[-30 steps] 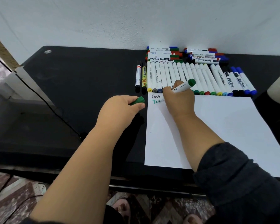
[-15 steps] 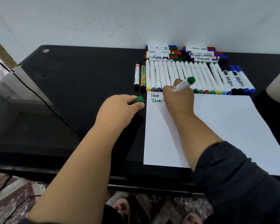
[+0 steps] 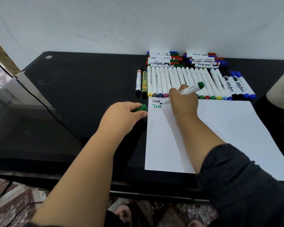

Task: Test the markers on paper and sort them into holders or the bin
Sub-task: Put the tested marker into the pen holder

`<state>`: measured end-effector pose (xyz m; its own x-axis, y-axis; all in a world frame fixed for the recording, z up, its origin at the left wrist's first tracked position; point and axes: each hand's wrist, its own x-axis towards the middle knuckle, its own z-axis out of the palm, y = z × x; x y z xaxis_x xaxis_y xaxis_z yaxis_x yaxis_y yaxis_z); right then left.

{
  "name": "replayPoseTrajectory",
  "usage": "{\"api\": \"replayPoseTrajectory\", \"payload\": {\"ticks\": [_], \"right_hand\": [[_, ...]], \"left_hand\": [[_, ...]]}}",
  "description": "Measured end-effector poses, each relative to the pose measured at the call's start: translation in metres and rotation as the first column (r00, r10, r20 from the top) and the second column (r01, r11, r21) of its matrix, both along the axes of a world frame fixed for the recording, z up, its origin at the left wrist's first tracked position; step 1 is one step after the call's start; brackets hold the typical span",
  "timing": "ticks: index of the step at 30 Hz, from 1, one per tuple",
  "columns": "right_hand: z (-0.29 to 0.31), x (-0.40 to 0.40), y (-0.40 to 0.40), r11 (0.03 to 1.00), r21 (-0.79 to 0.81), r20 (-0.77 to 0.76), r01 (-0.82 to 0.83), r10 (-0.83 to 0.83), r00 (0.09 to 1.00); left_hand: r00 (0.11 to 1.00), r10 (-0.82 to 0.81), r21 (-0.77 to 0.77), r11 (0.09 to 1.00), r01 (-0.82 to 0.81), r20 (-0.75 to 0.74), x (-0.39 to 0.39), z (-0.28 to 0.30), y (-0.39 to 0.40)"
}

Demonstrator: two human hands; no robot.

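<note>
Right hand (image 3: pixel 183 102) grips the green marker (image 3: pixel 188 90) like a pen, tip just off the green "Test" at the paper's (image 3: pixel 220 128) far-left corner; left hand (image 3: pixel 121 118) pinches the cap (image 3: pixel 140 108) beside that edge, ready for recapping I'd guess; untested markers (image 3: pixel 179 79) line its far edge.

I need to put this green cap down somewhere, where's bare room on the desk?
Bare black desk top lies left of the thin black marker, back to the white wall. The white paper sheet is blank right of the right hand. Crowded: the row of white markers and the stacked markers behind it.
</note>
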<state>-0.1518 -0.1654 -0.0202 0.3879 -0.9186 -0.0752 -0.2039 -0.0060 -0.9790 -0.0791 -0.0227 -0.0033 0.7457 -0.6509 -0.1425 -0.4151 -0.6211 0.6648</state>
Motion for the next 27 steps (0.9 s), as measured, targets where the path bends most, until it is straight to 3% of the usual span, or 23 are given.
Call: {"api": "replayPoseTrajectory", "payload": {"ticks": [6, 14, 21, 27], "right_hand": [[0.017, -0.016, -0.004, 0.961, 0.262, 0.192, -0.09, 0.039, 0.981], [0.032, -0.045, 0.015, 0.976, 0.154, 0.23, -0.152, 0.114, 0.966], [0.031, -0.061, 0.028, 0.952, 0.17, 0.234, -0.254, 0.212, 0.949], [0.027, -0.073, 0.029, 0.906, 0.17, 0.251, -0.388, 0.341, 0.906]], "left_hand": [[0.984, 0.01, -0.09, 0.996, -0.026, -0.18, -0.01, 0.005, 0.002], [0.942, -0.067, -0.211, 0.977, -0.004, -0.328, -0.031, 0.009, 0.0], [0.923, -0.165, -0.275, 0.959, 0.069, -0.346, -0.043, 0.013, 0.0], [0.934, -0.141, -0.277, 0.96, 0.047, -0.329, -0.044, 0.015, 0.001]]}}
